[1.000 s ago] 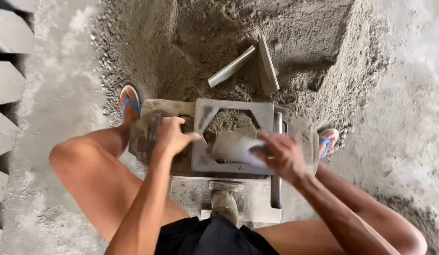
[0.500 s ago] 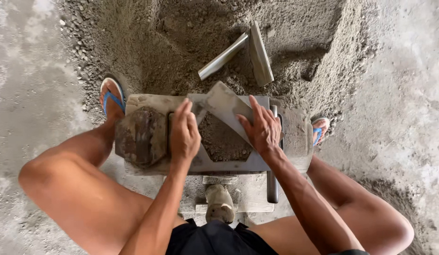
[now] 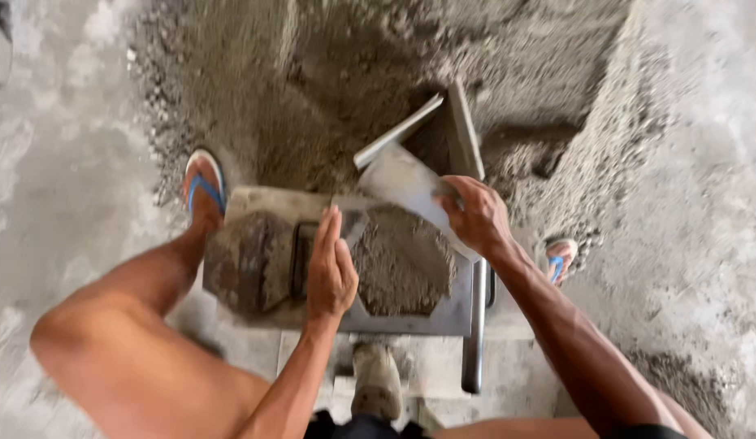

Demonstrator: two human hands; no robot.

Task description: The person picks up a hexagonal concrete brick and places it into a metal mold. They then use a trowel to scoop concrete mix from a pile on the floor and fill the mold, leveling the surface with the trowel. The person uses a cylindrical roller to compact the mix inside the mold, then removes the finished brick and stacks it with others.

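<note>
A grey metal block mould [image 3: 410,321] with a hexagonal opening sits in front of me, filled with damp sand-cement mix [image 3: 398,260]. My left hand [image 3: 331,264] rests flat along the mould's left rim, beside a rusty mortar-caked hinged lid [image 3: 244,260] lying open to the left. My right hand [image 3: 475,215] grips a flat grey metal scraper plate [image 3: 406,183], held at the far right corner of the mould over the mix.
A large pile of grey mix [image 3: 353,73] rises beyond the mould, with an angled metal frame [image 3: 455,134] stuck in it. My feet in blue sandals stand at left [image 3: 203,187] and right [image 3: 561,260]. A metal lever [image 3: 474,341] runs along the mould's right side.
The right hand has carried the metal plate from over the mould's middle up to its far right corner. The left hand has shifted from the lid onto the mould's left rim. The view has moved closer.
</note>
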